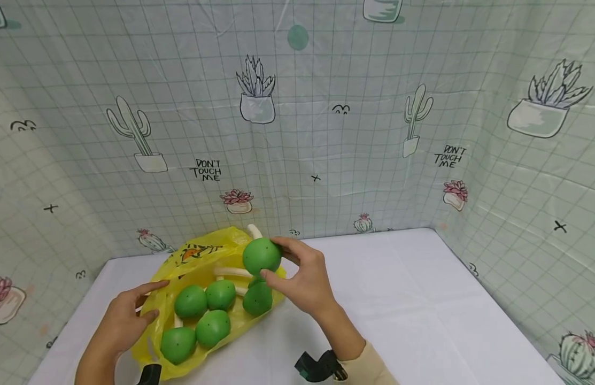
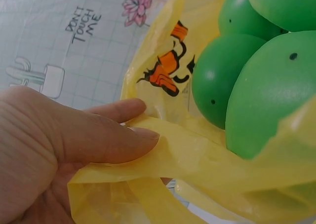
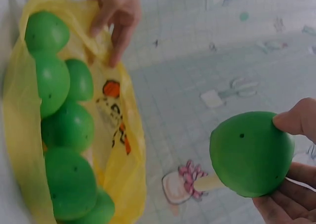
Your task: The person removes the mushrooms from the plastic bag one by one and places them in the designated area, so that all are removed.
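Head view: pinching ball (image 1: 260, 255) in right hand (image 1: 304, 275), thumb against fingers, apart from bag (image 1: 196, 267); pinching bag's edge with left hand (image 1: 125, 322). Could drop ball through slack hold on smooth curve; could spill other balls (image 1: 213, 328) by tugging edge. Set on white table (image 1: 374, 299), before printed curtain (image 1: 316, 141).
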A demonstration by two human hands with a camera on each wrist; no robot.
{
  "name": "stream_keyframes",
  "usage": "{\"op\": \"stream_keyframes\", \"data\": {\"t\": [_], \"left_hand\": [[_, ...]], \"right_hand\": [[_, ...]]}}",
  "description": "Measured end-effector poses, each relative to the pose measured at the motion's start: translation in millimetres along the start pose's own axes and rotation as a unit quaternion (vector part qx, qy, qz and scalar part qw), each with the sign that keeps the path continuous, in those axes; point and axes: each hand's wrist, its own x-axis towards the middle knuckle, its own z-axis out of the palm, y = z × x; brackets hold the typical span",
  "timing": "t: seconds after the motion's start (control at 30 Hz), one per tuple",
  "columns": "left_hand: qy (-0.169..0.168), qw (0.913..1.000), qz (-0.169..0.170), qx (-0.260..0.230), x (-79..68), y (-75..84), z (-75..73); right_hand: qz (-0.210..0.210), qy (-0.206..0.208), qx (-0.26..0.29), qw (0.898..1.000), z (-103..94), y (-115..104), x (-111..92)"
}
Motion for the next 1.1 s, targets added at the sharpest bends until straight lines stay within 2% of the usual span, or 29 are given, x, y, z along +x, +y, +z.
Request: {"op": "stream_keyframes", "data": {"t": [0.4,0.87,1.1], "left_hand": [[-0.008,0.9999,-0.011,-0.002,0.7,-0.6,-1.6],[-0.009,0.9998,-0.013,-0.013,0.2,-1.6,-1.2],[-0.004,0.9998,-0.011,-0.017,-0.3,-1.2,-1.1]], "right_hand": [[0.080,0.026,-0.014,0.996,-17.8,43.1,1.8],[0.141,0.014,-0.009,0.990,-27.7,89.7,-7.0],[0.164,0.006,-0.010,0.986,-32.3,104.2,-12.6]]}}
